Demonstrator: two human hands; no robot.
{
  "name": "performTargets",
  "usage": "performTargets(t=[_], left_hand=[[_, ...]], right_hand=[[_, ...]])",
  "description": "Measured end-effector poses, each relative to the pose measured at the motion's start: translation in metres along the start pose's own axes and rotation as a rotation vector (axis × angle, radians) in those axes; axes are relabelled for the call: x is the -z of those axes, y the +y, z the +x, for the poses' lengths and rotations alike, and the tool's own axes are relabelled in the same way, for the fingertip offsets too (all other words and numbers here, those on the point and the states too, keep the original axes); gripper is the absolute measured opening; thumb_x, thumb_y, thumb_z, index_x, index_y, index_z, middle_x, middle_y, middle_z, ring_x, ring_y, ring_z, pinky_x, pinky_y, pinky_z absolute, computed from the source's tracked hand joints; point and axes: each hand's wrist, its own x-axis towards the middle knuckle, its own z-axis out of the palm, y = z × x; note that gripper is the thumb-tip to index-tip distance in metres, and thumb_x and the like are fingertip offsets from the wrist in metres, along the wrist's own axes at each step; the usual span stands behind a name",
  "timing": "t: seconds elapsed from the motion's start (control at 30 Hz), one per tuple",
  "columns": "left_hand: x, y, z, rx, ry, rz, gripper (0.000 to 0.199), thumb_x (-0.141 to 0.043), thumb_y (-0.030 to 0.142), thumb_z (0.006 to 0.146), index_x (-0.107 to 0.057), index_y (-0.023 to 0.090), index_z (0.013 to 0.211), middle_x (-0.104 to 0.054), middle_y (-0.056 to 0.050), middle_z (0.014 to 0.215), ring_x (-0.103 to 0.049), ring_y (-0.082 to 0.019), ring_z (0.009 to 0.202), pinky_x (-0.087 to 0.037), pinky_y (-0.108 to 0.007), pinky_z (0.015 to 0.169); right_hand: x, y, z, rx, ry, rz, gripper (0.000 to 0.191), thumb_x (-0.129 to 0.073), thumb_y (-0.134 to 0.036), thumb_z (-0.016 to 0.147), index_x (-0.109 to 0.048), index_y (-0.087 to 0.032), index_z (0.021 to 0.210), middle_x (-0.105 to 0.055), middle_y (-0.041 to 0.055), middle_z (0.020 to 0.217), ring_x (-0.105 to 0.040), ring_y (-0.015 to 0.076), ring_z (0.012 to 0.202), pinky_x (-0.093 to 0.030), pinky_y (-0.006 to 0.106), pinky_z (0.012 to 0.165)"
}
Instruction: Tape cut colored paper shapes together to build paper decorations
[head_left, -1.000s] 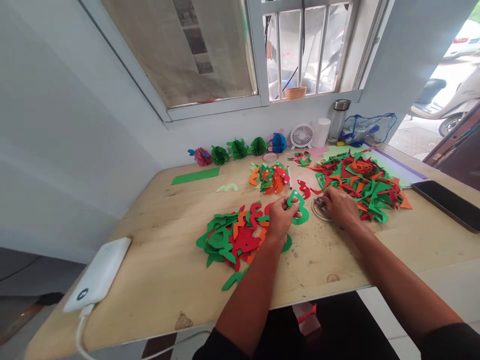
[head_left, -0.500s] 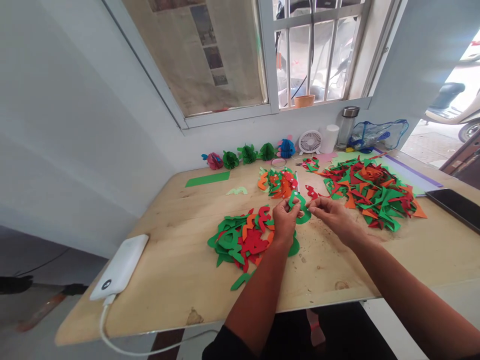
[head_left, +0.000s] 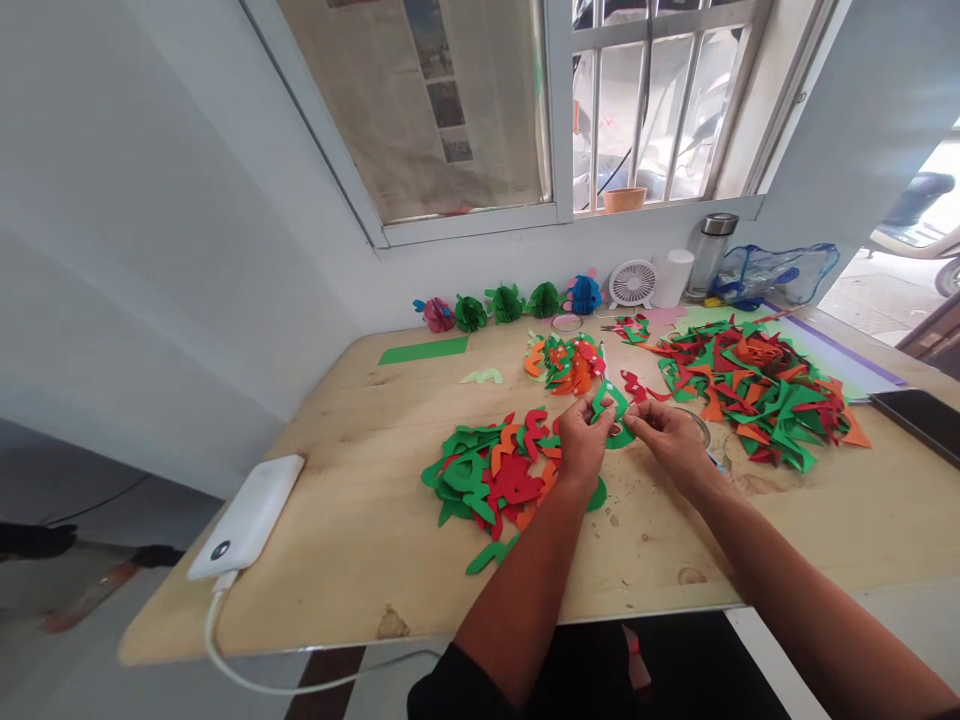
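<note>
The left hand (head_left: 585, 437) grips a green cutout (head_left: 621, 440) between thumb and fingers above the desk (head_left: 360, 490), roughly midway between its near and far edges. The right hand (head_left: 666, 434) has its fingertips pinched together at the cutout's right side (whether they grip the cutout itself cannot be told). A pile of cut shapes (head_left: 514, 480) lies beside the left forearm; a heap of scraps (head_left: 772, 390) lies toward the far right corner. A white device (head_left: 251, 510) rests at the left edge.
</note>
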Motion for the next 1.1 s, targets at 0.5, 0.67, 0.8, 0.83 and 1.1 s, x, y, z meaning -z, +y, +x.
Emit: performTargets(t=[0.5,0.67,0.8,0.83,1.1], left_hand=[[-0.003,0.002,-0.008,0.141,-0.087,-0.045,0.036,-0.075,0.04,0.058,-0.067,0.012,0.079,-0.066,-0.006,0.072,-0.061,-0.013,0.062,-0.05,-0.022,0.051],[-0.006,0.004,-0.01,0.113,-0.067,-0.082,0.036,-0.076,0.041,0.057,-0.066,0.012,0.077,-0.067,-0.005,0.073,-0.062,-0.015,0.067,-0.052,-0.025,0.055],[-0.007,0.005,-0.011,0.109,-0.092,-0.092,0.037,-0.077,0.041,0.056,-0.067,0.012,0.076,-0.068,-0.005,0.075,-0.062,-0.014,0.065,-0.053,-0.027,0.059],[-0.007,0.005,-0.011,0.11,-0.096,-0.094,0.037,-0.077,0.041,0.056,-0.067,0.011,0.077,-0.068,-0.005,0.075,-0.062,-0.014,0.065,-0.053,-0.027,0.06],[-0.006,0.003,-0.011,0.118,-0.11,-0.074,0.035,-0.077,0.039,0.056,-0.068,0.012,0.076,-0.066,-0.004,0.073,-0.059,-0.012,0.063,-0.053,-0.028,0.061]], right_hand=[[0.007,0.006,0.001,-0.017,0.05,0.039,0.025,-0.064,-0.043,0.071,-0.061,-0.018,0.073,-0.059,0.0001,0.065,-0.049,0.0126,0.058,-0.038,0.025,0.053],[0.004,0.01,0.001,-0.054,0.047,0.196,0.027,-0.065,-0.044,0.07,-0.061,-0.018,0.074,-0.061,0.0008,0.068,-0.054,0.0139,0.064,-0.042,0.026,0.059],[0.003,0.012,0.001,-0.085,0.078,0.277,0.026,-0.069,-0.041,0.068,-0.063,-0.017,0.075,-0.062,0.0004,0.069,-0.055,0.0129,0.064,-0.043,0.025,0.061],[0.003,0.012,0.001,-0.091,0.084,0.285,0.026,-0.069,-0.041,0.068,-0.063,-0.017,0.074,-0.062,0.0003,0.069,-0.055,0.0126,0.063,-0.043,0.025,0.06],[0.001,0.013,0.001,-0.081,0.133,0.298,0.027,-0.072,-0.043,0.065,-0.065,-0.018,0.072,-0.064,0.0012,0.067,-0.056,0.0137,0.061,-0.044,0.026,0.059]])
